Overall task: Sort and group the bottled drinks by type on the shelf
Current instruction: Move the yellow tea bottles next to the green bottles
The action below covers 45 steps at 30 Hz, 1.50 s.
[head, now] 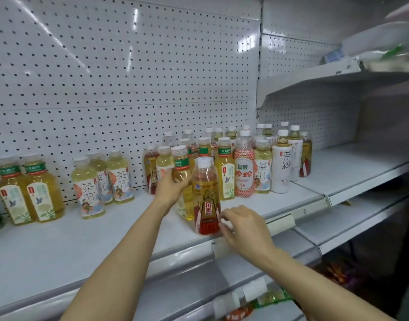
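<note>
A white shelf [60, 237] carries bottled drinks. Two green-banded tea bottles [30, 191] stand at the far left, and three white-labelled tea bottles [101, 179] stand right of them. A mixed cluster of several bottles [245, 163] fills the middle right. My left hand [170, 189] grips a yellow green-banded tea bottle [184, 181] at the cluster's front. A red and gold bottle [206, 195] stands near the shelf's front edge. My right hand [243, 225] touches its lower label with the fingertips.
A pegboard back wall [129, 77] rises behind the bottles. To the right are a bare shelf section [361, 165] and an upper shelf [337, 75] with blurred white items. Price tag holders [282, 223] line the front edge. Packaged goods lie on lower shelves [268, 297].
</note>
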Each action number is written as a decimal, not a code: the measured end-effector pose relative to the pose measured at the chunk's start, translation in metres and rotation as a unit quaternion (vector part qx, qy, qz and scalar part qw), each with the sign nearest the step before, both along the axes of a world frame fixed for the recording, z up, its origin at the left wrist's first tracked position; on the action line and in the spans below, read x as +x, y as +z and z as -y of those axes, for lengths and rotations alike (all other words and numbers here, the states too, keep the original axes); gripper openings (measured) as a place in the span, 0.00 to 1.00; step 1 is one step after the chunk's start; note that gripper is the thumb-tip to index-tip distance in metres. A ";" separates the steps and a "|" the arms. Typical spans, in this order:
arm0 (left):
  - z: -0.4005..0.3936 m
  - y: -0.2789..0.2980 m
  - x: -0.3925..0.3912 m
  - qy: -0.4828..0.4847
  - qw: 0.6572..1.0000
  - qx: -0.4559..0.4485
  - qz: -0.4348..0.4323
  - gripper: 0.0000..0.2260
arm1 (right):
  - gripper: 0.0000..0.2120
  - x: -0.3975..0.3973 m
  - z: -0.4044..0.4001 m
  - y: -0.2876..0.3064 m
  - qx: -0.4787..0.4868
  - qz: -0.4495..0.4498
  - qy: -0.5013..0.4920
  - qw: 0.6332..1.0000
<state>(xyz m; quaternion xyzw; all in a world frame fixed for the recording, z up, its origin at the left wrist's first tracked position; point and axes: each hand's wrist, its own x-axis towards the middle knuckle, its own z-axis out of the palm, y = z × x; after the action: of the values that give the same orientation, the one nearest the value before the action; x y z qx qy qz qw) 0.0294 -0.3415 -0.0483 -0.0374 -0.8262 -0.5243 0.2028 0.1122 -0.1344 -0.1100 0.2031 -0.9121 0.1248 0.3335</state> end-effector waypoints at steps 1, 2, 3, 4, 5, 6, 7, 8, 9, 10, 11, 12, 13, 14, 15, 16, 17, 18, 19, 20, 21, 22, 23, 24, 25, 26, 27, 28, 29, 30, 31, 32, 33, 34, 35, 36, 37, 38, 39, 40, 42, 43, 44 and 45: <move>0.006 -0.003 0.005 0.024 1.000 0.006 -0.001 0.25 | 0.06 -0.011 -0.008 0.005 -0.018 0.017 -0.010 1.000; 0.013 -0.005 0.010 0.048 0.999 0.008 -0.005 0.26 | 0.07 -0.023 -0.014 0.012 -0.042 0.031 -0.018 0.998; 0.020 -0.007 0.016 0.075 0.997 0.008 -0.010 0.31 | 0.09 -0.037 -0.019 0.020 -0.068 0.037 -0.024 0.997; 0.027 -0.008 0.022 0.106 0.994 0.003 -0.014 0.35 | 0.10 -0.052 -0.022 0.029 -0.098 0.038 -0.028 0.994; 0.033 -0.009 0.028 0.137 0.990 -0.004 -0.023 0.37 | 0.13 -0.069 -0.024 0.039 -0.129 0.042 -0.030 0.990; 0.039 -0.009 0.033 0.168 0.985 -0.012 -0.030 0.37 | 0.16 -0.086 -0.023 0.049 -0.160 0.048 -0.028 0.985; 0.043 -0.008 0.038 0.196 0.980 -0.023 -0.036 0.36 | 0.19 -0.101 -0.021 0.060 -0.190 0.058 -0.023 0.980; 0.049 -0.009 0.044 0.219 0.974 -0.032 -0.041 0.34 | 0.21 -0.115 -0.017 0.070 -0.213 0.067 -0.014 0.975; 0.055 -0.011 0.048 0.239 0.970 -0.035 -0.041 0.32 | 0.24 -0.126 -0.012 0.080 -0.228 0.073 -0.009 0.971; 0.061 -0.012 0.054 0.255 0.965 -0.037 -0.042 0.32 | 0.26 -0.135 -0.006 0.088 -0.235 0.075 -0.007 0.969; 0.066 -0.014 0.058 0.266 0.962 -0.043 -0.041 0.34 | 0.29 -0.142 -0.001 0.096 -0.239 0.078 -0.008 0.968; 0.071 -0.014 0.062 0.272 0.960 -0.051 -0.040 0.35 | 0.31 -0.148 0.004 0.102 -0.246 0.088 -0.010 0.965; 0.074 -0.014 0.066 0.270 0.960 -0.056 -0.038 0.35 | 0.32 -0.153 0.007 0.108 -0.254 0.102 -0.017 0.962; 0.076 -0.015 0.068 0.263 0.962 -0.057 -0.038 0.34 | 0.33 -0.157 0.010 0.112 -0.261 0.119 -0.028 0.958; 0.077 -0.014 0.071 0.251 0.965 -0.060 -0.039 0.32 | 0.33 -0.163 0.011 0.113 -0.267 0.136 -0.037 0.953; 0.077 -0.013 0.073 0.234 0.970 -0.062 -0.037 0.33 | 0.31 -0.169 0.012 0.115 -0.273 0.149 -0.041 0.949; 0.076 -0.013 0.076 0.215 0.974 -0.061 -0.030 0.35 | 0.29 -0.174 0.012 0.116 -0.279 0.155 -0.043 0.947; 0.076 -0.014 0.077 0.200 0.978 -0.054 -0.017 0.38 | 0.27 -0.180 0.012 0.117 -0.284 0.158 -0.045 0.945; 0.075 -0.016 0.079 0.185 0.982 -0.042 -0.004 0.41 | 0.25 -0.186 0.012 0.117 -0.288 0.161 -0.045 0.943; 0.075 -0.019 0.080 0.172 0.985 -0.020 0.006 0.44 | 0.22 -0.191 0.012 0.116 -0.294 0.159 -0.046 0.941; 0.075 -0.023 0.080 0.165 0.986 0.005 0.015 0.44 | 0.20 -0.192 0.011 0.115 -0.303 0.154 -0.046 0.939; 0.075 -0.027 0.079 0.164 0.986 0.030 0.018 0.44 | 0.18 -0.194 0.011 0.114 -0.312 0.149 -0.040 0.937; 0.076 -0.030 0.079 0.166 0.985 0.050 0.020 0.42 | 0.17 -0.195 0.010 0.112 -0.321 0.143 -0.030 0.936; 0.075 -0.033 0.078 0.166 0.984 0.064 0.019 0.39 | 0.16 -0.195 0.010 0.110 -0.334 0.134 -0.019 0.933; 0.075 -0.034 0.077 0.165 0.983 0.074 0.018 0.37 | 0.15 -0.191 0.009 0.108 -0.348 0.125 -0.008 0.929; 0.075 -0.035 0.076 0.164 0.983 0.083 0.016 0.36 | 0.13 -0.188 0.009 0.107 -0.361 0.118 0.003 0.925; 0.075 -0.036 0.076 0.165 0.982 0.088 0.014 0.35 | 0.12 -0.185 0.007 0.106 -0.376 0.117 0.016 0.919; 0.075 -0.037 0.076 0.166 0.982 0.092 0.010 0.35 | 0.12 -0.181 0.006 0.108 -0.393 0.116 0.034 0.911; 0.075 -0.037 0.076 0.168 0.981 0.096 0.008 0.34 | 0.13 -0.178 0.002 0.112 -0.413 0.117 0.056 0.901; 0.075 -0.038 0.076 0.170 0.980 0.100 0.006 0.34 | 0.14 -0.174 -0.001 0.119 -0.434 0.114 0.079 0.890; 0.075 -0.038 0.075 0.173 0.979 0.105 0.003 0.34 | 0.15 -0.169 -0.004 0.128 -0.450 0.109 0.102 0.880; 0.074 -0.039 0.074 0.178 0.978 0.108 0.000 0.35 | 0.17 -0.162 -0.007 0.139 -0.466 0.105 0.123 0.870; 0.074 -0.040 0.074 0.188 0.976 0.110 -0.002 0.36 | 0.18 -0.155 -0.010 0.150 -0.480 0.100 0.146 0.859; 0.072 -0.040 0.075 0.200 0.973 0.112 -0.006 0.37 | 0.18 -0.146 -0.010 0.162 -0.492 0.095 0.170 0.849; 0.071 -0.041 0.076 0.216 0.969 0.116 -0.012 0.36 | 0.17 -0.135 -0.010 0.175 -0.502 0.087 0.193 0.839; 0.070 -0.040 0.078 0.232 0.965 0.120 -0.023 0.35 | 0.16 -0.126 -0.010 0.187 -0.509 0.075 0.210 0.832; 0.069 -0.040 0.081 0.246 0.960 0.126 -0.036 0.34 | 0.16 -0.116 -0.009 0.197 -0.513 0.060 0.222 0.827; 0.070 -0.038 0.085 0.259 0.955 0.134 -0.050 0.33 | 0.16 -0.106 -0.008 0.207 -0.516 0.045 0.234 0.823; 0.072 -0.035 0.088 0.269 0.950 0.142 -0.064 0.33 | 0.16 -0.098 -0.006 0.214 -0.521 0.035 0.239 0.819; 0.075 -0.031 0.092 0.275 0.946 0.150 -0.077 0.33 | 0.17 -0.088 -0.004 0.220 -0.525 0.027 0.246 0.814; 0.085 -0.022 0.100 0.275 0.943 0.156 -0.105 0.34 | 0.17 -0.070 0.000 0.230 -0.538 0.016 0.255 0.804; 0.090 -0.019 0.104 0.275 0.943 0.149 -0.115 0.34 | 0.17 -0.061 0.004 0.234 -0.541 0.008 0.259 0.800; 0.096 -0.015 0.109 0.278 0.943 0.137 -0.122 0.34 | 0.18 -0.052 0.010 0.237 -0.543 0.003 0.263 0.798; 0.103 -0.012 0.113 0.282 0.943 0.125 -0.124 0.34 | 0.18 -0.044 0.017 0.240 -0.542 -0.001 0.266 0.797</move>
<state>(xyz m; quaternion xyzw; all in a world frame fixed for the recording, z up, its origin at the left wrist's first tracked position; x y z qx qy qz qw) 0.1422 -0.4447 -0.0608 0.1582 -0.6986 -0.5362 0.4465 0.0685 -0.1516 0.1296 0.2236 -0.6048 0.6825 0.3441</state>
